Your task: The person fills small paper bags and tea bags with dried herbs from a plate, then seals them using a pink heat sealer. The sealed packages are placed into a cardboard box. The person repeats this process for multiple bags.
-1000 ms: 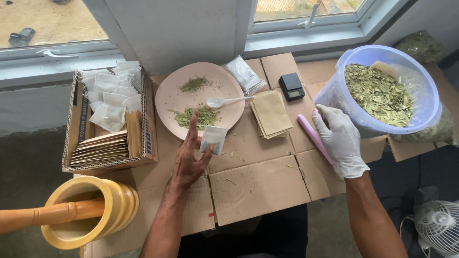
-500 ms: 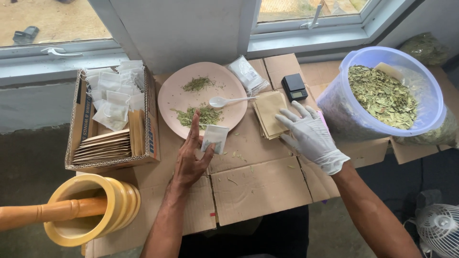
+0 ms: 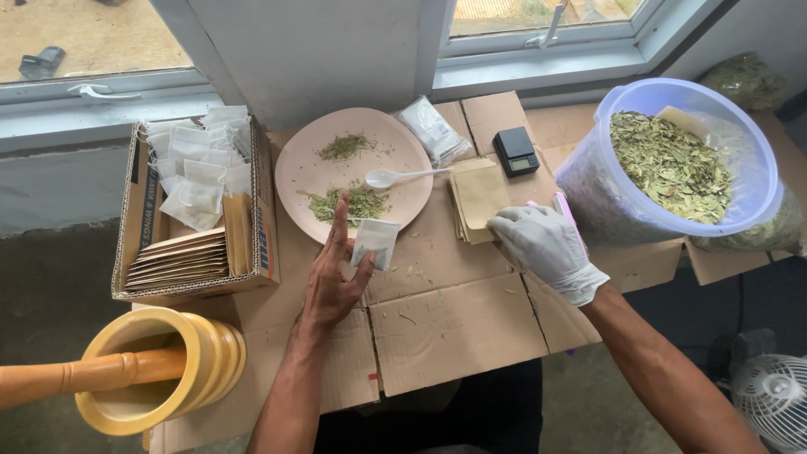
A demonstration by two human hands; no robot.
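Note:
My bare left hand rests on the cardboard table top and pinches a small white tea bag between thumb and fingers, just below a pink plate. The plate carries two heaps of dried green leaves and a white plastic spoon. My right hand, in a white glove, lies on the lower edge of a stack of tan paper envelopes, fingers curled over a pink object beside it.
A clear lilac tub of dried leaves stands at the right. A small black scale and a plastic packet lie behind the envelopes. A cardboard box of white bags and envelopes sits left, a yellow mortar with wooden pestle front left.
My gloved right hand moved left from the pink object beside the tub onto the envelope stack, then slid down to its lower right edge. My left hand kept hold of the tea bag.

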